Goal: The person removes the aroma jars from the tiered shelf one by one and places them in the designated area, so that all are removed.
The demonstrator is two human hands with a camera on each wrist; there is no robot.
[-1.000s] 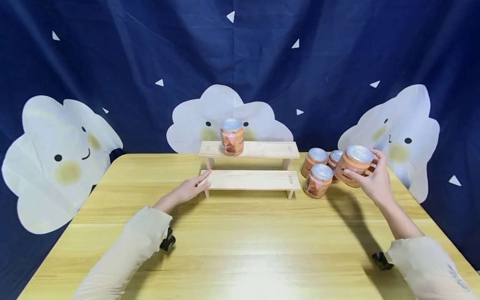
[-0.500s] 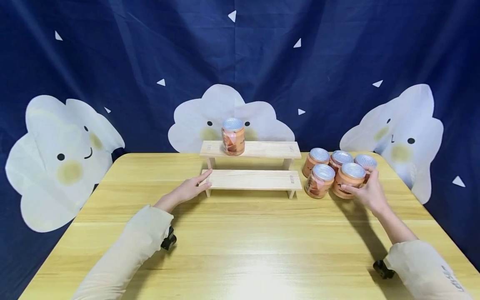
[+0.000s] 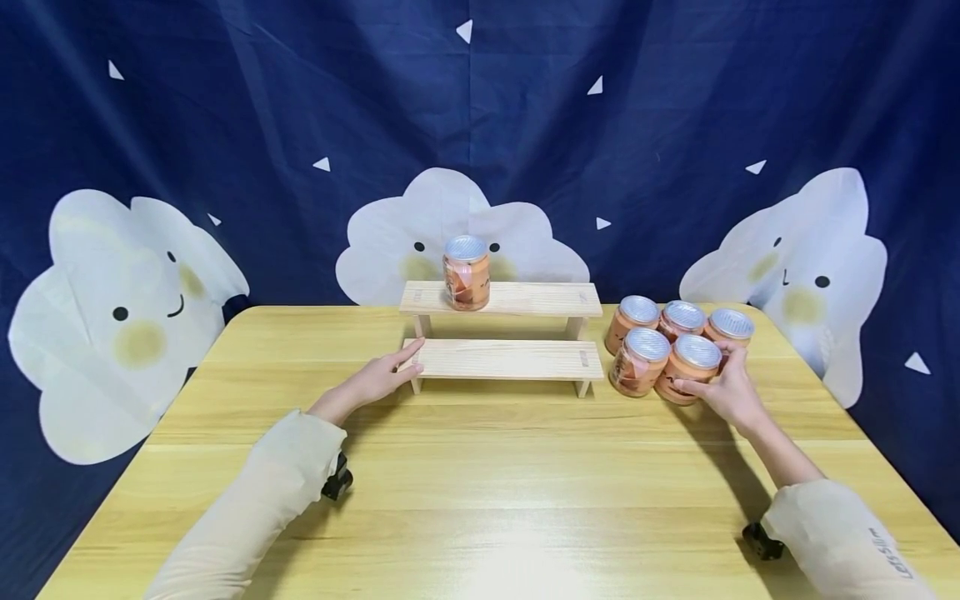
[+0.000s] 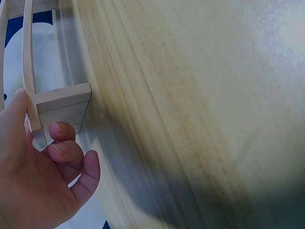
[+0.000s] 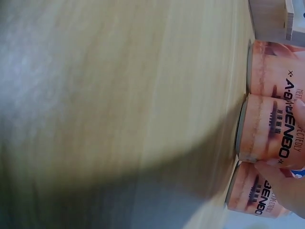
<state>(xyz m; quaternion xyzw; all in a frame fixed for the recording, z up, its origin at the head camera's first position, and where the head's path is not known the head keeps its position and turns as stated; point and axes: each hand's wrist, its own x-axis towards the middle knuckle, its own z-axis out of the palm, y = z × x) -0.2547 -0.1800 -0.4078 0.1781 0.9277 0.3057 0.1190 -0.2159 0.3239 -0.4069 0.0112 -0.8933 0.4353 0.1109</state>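
My right hand (image 3: 731, 392) grips an orange can (image 3: 686, 371) with a silver lid, thumb on its near side. The can stands upright on the table, at the front of a cluster of like cans. A neighbouring can (image 3: 639, 364) sits close on its left, and others stand behind. In the right wrist view the held can (image 5: 271, 131) shows dark lettering. My left hand (image 3: 371, 379) holds the left end of the lower board of a two-step wooden shelf (image 3: 502, 360), thumb on top and fingers curled below. One can (image 3: 466, 275) stands on the upper board.
The light wooden table (image 3: 480, 467) has rounded far corners. Behind it hangs a dark blue curtain (image 3: 525, 100) with white clouds and triangles. A back-row can (image 3: 632, 321) stands just right of the shelf.
My right hand has lowered the can onto the table at the front of the cluster, then shifted slightly left and nearer. My left hand stays on the shelf.
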